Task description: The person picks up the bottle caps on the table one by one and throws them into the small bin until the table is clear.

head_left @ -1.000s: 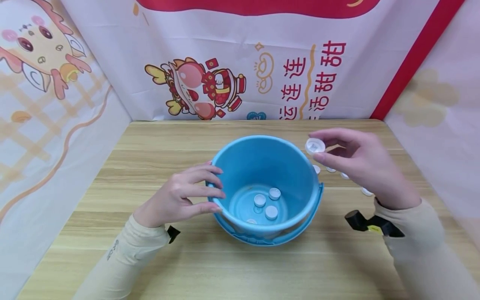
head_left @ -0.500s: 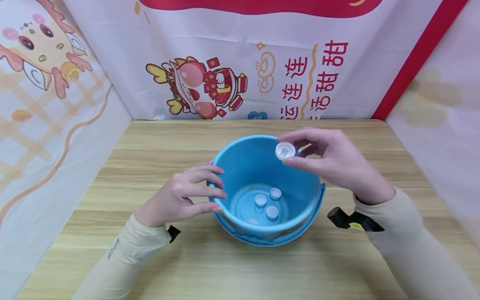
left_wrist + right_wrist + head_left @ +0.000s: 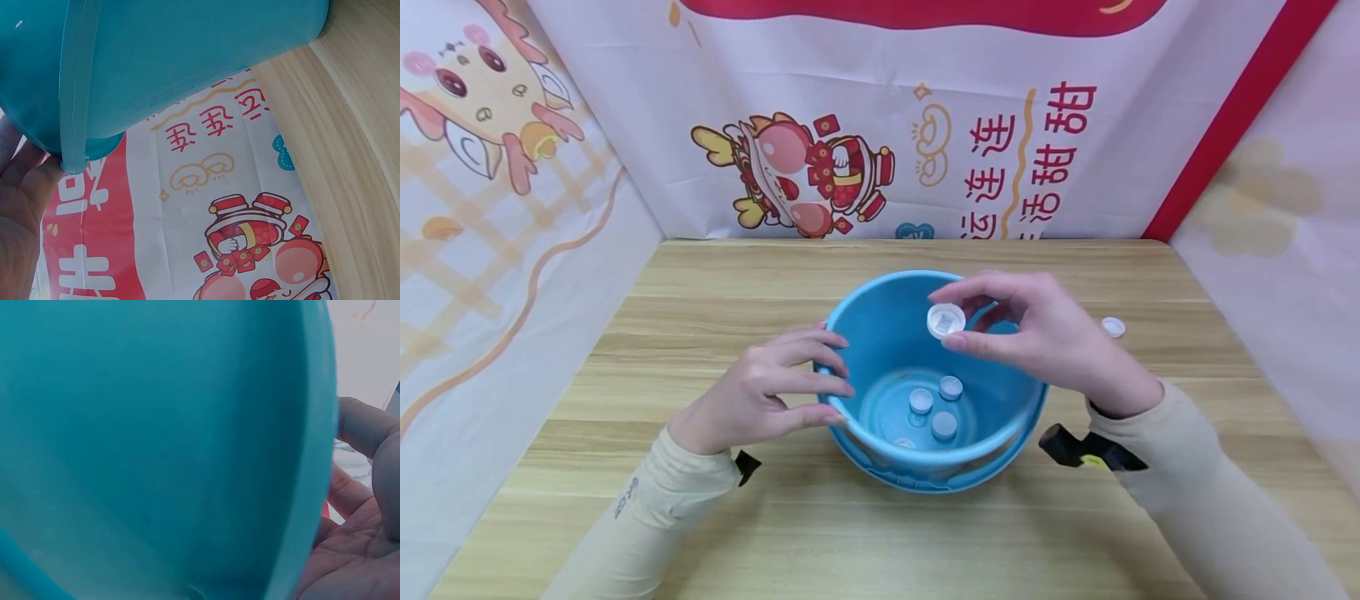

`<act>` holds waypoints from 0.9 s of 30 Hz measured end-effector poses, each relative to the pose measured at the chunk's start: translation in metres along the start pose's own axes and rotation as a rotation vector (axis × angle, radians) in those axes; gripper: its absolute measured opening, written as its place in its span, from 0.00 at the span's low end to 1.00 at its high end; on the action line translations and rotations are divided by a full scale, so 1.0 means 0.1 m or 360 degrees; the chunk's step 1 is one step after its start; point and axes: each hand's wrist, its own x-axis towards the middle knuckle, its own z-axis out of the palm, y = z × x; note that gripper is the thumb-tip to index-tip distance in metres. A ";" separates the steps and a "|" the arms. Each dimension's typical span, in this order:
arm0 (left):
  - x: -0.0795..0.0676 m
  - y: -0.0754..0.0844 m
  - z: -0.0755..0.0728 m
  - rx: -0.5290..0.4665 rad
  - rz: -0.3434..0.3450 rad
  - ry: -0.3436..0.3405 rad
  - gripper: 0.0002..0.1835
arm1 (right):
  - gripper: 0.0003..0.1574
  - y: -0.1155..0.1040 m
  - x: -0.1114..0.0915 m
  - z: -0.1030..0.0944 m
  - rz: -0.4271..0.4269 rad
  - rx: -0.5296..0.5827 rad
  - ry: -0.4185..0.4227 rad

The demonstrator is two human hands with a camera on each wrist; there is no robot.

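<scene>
A light blue bucket (image 3: 880, 342) stands upright on the table, its handle (image 3: 917, 482) lowered at the front. My left hand (image 3: 760, 387) holds the bucket's left rim, fingertips over the edge. Above the bucket's opening, my right hand (image 3: 1037, 333) pinches a white bottle cap (image 3: 945, 320) between thumb and fingers, hollow side visible. Several caps (image 3: 921, 401) lie on the bucket floor, one partly hidden behind the front rim. In the right wrist view the bucket wall (image 3: 156, 425) fills most of the picture and hides the fingertips and the cap.
One white cap (image 3: 1113, 327) shows on the wooden table (image 3: 700, 283), right of the bucket behind my right wrist. Printed cloth walls (image 3: 850, 67) close in the back and both sides. A black strap device (image 3: 1090, 450) sits on my right wrist.
My right hand has carried the cap leftward from beside the bucket to above its opening, then slightly down. Several table caps are now hidden behind that arm. My left hand stays put.
</scene>
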 end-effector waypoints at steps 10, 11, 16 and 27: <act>0.00 0.01 0.00 -0.0003 -0.0008 0.0008 0.15 | 0.30 0.01 0.03 0.03 -0.0056 0.0008 -0.0064; 0.00 0.01 0.00 -0.0004 -0.0011 0.0008 0.15 | 0.30 0.01 0.03 0.03 -0.0064 0.0007 -0.0077; 0.01 0.01 0.00 -0.0004 -0.0017 0.0002 0.15 | 0.27 0.03 0.01 0.02 -0.0073 -0.0006 -0.0104; 0.02 0.01 0.02 0.0001 0.0018 0.0018 0.16 | 0.24 0.10 -0.13 -0.18 -0.0013 -0.0027 0.0070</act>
